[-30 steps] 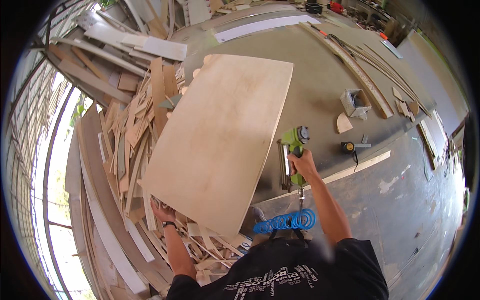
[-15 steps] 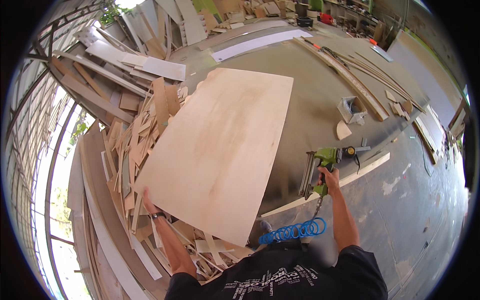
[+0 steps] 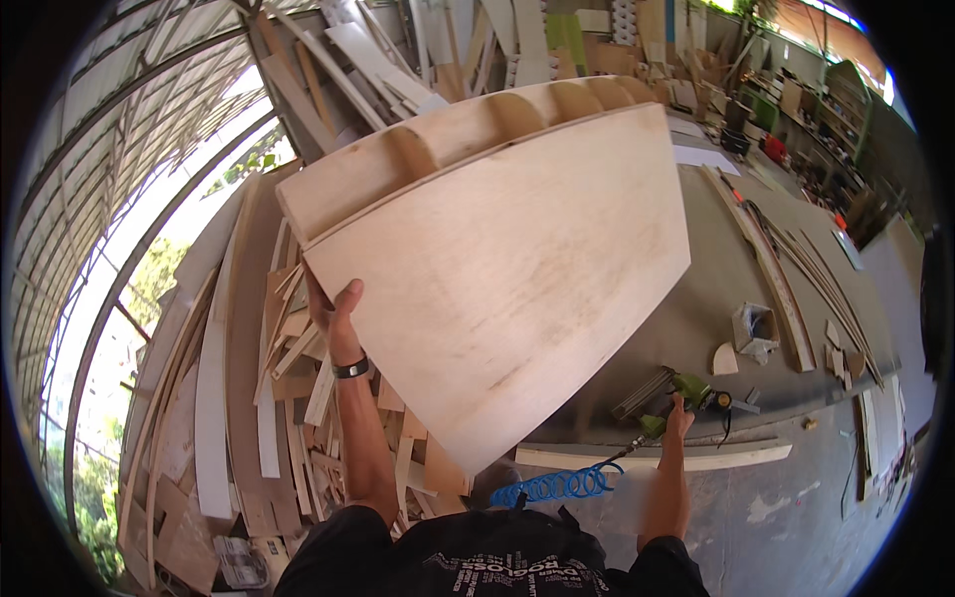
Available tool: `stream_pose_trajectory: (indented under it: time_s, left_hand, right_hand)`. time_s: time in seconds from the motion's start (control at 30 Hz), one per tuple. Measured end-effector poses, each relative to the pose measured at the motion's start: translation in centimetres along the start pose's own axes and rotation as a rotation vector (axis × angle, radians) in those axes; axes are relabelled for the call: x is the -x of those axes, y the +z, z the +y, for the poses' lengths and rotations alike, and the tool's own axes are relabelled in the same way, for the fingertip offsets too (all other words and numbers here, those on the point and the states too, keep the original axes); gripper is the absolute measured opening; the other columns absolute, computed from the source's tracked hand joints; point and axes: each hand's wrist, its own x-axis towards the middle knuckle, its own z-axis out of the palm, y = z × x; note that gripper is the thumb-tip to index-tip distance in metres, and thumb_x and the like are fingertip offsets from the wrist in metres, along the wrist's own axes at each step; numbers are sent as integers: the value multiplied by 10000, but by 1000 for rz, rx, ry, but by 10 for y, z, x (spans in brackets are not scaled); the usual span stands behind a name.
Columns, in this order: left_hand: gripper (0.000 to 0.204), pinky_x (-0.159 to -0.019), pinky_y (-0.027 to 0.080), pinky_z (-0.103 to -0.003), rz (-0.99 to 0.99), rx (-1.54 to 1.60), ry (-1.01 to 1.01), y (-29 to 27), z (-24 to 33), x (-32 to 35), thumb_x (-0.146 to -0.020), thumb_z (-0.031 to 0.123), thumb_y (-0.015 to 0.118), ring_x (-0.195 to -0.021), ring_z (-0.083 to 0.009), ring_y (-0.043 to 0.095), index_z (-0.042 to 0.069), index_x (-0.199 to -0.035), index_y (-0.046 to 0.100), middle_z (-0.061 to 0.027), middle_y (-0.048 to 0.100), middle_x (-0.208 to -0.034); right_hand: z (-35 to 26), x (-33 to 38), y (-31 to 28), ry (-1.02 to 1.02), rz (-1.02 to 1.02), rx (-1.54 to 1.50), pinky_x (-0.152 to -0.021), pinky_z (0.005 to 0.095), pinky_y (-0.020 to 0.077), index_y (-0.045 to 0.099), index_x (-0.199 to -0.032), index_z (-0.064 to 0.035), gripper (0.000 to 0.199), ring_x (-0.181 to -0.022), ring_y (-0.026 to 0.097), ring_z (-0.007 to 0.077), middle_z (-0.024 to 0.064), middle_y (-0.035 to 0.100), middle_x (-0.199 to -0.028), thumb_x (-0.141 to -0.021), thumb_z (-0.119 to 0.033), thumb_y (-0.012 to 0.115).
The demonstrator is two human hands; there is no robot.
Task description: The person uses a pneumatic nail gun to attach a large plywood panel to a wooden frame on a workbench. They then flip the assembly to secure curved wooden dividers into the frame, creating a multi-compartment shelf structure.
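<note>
A large pale plywood structure [image 3: 507,269] fills the middle, tilted up so that its hollow far edge shows, with several curved dividers between two sheets. My left hand [image 3: 338,313] grips its left corner, the thumb on the top face and the other fingers underneath. A dark band circles that wrist. At the right, my right hand [image 3: 679,418] is wrapped round the handle of a green nail gun [image 3: 688,390], held low over the table's near edge. A coiled blue air hose [image 3: 557,485] runs from the gun toward my body.
The wide grey-brown table [image 3: 716,298] carries a plastic-lined box [image 3: 756,328], a quarter-round wood piece [image 3: 724,359] and long wooden strips [image 3: 821,289]. Wood offcuts [image 3: 298,348] are heaped at the left. A long batten [image 3: 686,458] lies along the table's near side.
My left hand has raised and tilted the plywood structure, bringing its open, divided edge into view. The nail gun in my right hand is lower and tipped over. The view has shifted left.
</note>
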Motion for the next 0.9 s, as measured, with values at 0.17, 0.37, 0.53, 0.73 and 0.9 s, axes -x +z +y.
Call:
stream_pose_trajectory:
  time_s: [0.17, 0.37, 0.53, 0.73, 0.9]
  left_hand:
    - [1132, -1110, 426, -417, -103, -23, 149, 17, 35, 54, -708, 266, 845, -1327, -259, 518, -50, -1621, 254, -182, 471, -1510]
    - [1068, -1102, 433, -446, -126, -126, 271, 16, 48, 100, -669, 349, 882, -1338, -285, 486, -87, -1514, 396, -190, 448, -1507]
    - [947, -1099, 394, -487, -110, -292, 317, 5, 34, 113, -660, 390, 868, -1308, -325, 455, -89, -1398, 518, -201, 502, -1454]
    - [956, -1093, 359, -513, -115, -343, 320, 3, 28, 117, -644, 434, 836, -1277, -351, 443, -76, -1389, 520, -200, 502, -1440]
    - [974, -1094, 339, -512, -137, -357, 297, 1, 28, 121, -649, 466, 826, -1290, -367, 429, -51, -1412, 509, -201, 494, -1412]
  right_hand:
    - [-10, -46, -19, -116, -114, 781, -879, 551, 510, 655, -1100, 119, 709, -997, 663, 437, 279, 679, -1053, -878, -545, 768]
    - [-39, -25, -29, -234, -274, 942, -936, 531, 541, 678, -1183, 100, 684, -1158, 656, 439, 320, 679, -1204, -885, -510, 754]
    - [-62, 0, -35, -372, -231, 1040, -899, 535, 549, 729, -1067, 60, 544, -1013, 716, 426, 271, 735, -1040, -872, -447, 755]
    - [-181, 56, -20, -1031, 19, 698, -757, 528, 521, 747, -1033, -5, 429, -780, 678, 444, 184, 736, -850, -988, -416, 631]
    - [-372, 246, 11, -1566, -283, -149, -1017, 416, 467, 703, -1283, -5, 368, -1198, 612, 293, 156, 692, -1310, -1069, -242, 519]
